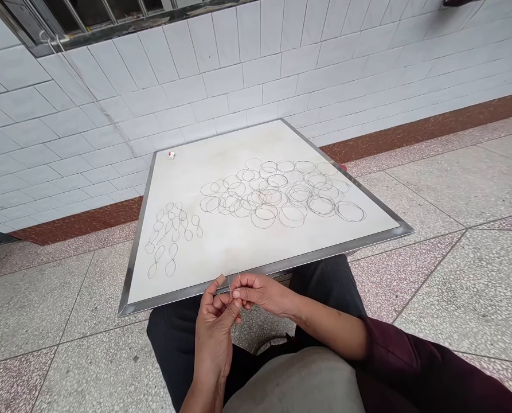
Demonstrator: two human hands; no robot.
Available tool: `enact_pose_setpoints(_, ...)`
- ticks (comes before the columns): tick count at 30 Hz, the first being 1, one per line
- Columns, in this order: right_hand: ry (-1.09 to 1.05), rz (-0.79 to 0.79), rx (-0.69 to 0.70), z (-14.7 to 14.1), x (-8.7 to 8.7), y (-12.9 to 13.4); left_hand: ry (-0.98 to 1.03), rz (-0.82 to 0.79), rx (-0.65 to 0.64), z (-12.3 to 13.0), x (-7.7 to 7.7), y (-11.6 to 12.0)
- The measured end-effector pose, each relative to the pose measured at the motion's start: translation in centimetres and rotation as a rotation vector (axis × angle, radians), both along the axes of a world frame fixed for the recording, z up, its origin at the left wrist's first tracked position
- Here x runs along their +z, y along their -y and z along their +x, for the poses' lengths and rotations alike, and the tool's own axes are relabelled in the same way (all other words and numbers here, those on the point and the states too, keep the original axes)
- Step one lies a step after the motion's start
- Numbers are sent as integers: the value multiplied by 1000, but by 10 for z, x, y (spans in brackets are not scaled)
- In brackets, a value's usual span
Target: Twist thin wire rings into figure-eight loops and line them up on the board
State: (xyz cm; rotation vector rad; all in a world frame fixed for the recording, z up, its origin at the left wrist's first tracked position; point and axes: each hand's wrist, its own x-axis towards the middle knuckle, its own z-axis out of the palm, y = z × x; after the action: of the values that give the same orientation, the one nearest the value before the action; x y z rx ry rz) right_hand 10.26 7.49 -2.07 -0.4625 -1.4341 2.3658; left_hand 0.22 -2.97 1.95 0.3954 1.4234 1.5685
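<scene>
My left hand (217,327) and my right hand (262,293) meet just off the near edge of the table, over the lap. Thumb and fingers of both are pinched together on a thin wire (229,281), whose fine ends stick up above the fingertips. Most of this wire is hidden by the fingers. On the white tabletop (221,246), many thin wire rings (273,196) overlap in a wide spread at the middle and right. Several wires twisted into figure-eight shapes (171,261) lie to the left.
Grey metal trim (273,268) borders the table. A small white and red object (172,155) sits at its far left corner. Behind stands a tiled wall (221,80) with a barred window (109,17). Dark trousered legs (324,281) reach under the near edge.
</scene>
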Motion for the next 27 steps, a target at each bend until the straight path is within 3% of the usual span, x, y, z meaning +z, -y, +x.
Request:
enact_pose_setpoints(6, 50, -46, -61, 2, 10, -4, -33, -3, -71, -4, 3, 6)
enact_pose_setpoints(11, 27, -53, -10, 3, 8, -4, 18, 28, -24, -3, 1, 9)
enact_pose_setpoints(16, -18, -63, -46, 2, 5, -1, 59, 8, -7, -2, 3, 9)
enact_pose_setpoints(22, -9, -58, -97, 2, 8, 1, -108, 15, -65, -3, -1, 13)
enact_pose_setpoints(27, 2, -42, -107, 2, 17, 3, -184, 67, -27, -1, -12, 12)
